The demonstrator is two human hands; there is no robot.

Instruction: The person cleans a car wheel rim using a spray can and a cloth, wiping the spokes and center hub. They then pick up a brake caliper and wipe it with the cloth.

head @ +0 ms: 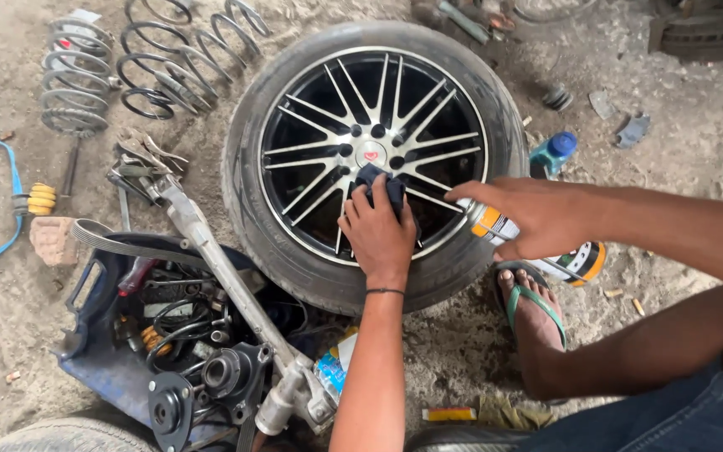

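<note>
A car wheel point(294, 251) with a black and silver spoked rim lies flat on the dirt floor. My left hand point(376, 230) presses a dark cloth point(382, 184) against the spokes just below the hub. To its right, my right hand point(537, 216) grips a spray can point(575, 261) with orange and white bands, its nozzle end pointed toward the rim. My foot in a green sandal point(533, 305) rests beside the tyre.
Coil springs point(77, 79) lie at the top left. A blue tray point(102, 351) of car parts with a metal suspension arm point(228, 276) sits at the lower left. A blue-capped bottle point(554, 152) stands right of the tyre. Another tyre edge point(60, 435) shows at the bottom.
</note>
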